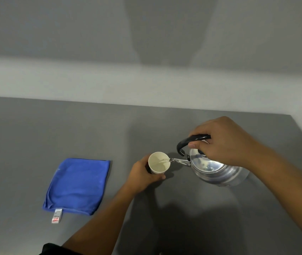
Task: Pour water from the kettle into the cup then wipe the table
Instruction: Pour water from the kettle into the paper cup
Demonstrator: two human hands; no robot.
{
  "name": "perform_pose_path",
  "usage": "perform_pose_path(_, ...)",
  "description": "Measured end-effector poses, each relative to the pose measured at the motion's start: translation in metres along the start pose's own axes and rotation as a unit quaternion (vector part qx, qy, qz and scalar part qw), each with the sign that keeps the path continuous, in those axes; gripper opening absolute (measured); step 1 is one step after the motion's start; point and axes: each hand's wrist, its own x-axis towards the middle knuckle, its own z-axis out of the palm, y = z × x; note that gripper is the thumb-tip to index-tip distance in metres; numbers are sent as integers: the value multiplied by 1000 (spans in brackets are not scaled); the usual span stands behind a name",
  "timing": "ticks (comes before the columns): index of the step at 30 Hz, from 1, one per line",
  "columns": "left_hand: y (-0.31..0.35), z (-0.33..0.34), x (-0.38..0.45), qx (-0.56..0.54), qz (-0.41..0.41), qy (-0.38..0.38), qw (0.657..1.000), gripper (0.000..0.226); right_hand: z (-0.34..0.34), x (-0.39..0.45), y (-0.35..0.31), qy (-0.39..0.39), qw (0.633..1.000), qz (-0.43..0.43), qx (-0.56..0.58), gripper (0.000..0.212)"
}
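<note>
A shiny metal kettle [218, 172] with a black handle is tilted to the left, lifted off the grey table [26, 126]. My right hand [225, 142] grips its handle from above. Water runs from the spout into a white paper cup [159, 162] standing upright on the table. My left hand [142, 174] wraps around the cup's left and near side. A folded blue cloth [77, 185] with a white tag lies flat on the table to the left, apart from both hands.
The table's far edge meets a pale wall [146, 80], and its right edge slants down at the far right. My forearms cross the near part of the table.
</note>
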Motion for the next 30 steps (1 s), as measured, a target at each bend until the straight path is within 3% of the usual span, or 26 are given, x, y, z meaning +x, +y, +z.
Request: perform_pose_path(30,-3,0,1,4,-1,-4,1000,77,-10,11,-4,-44,998,-16,-30,13)
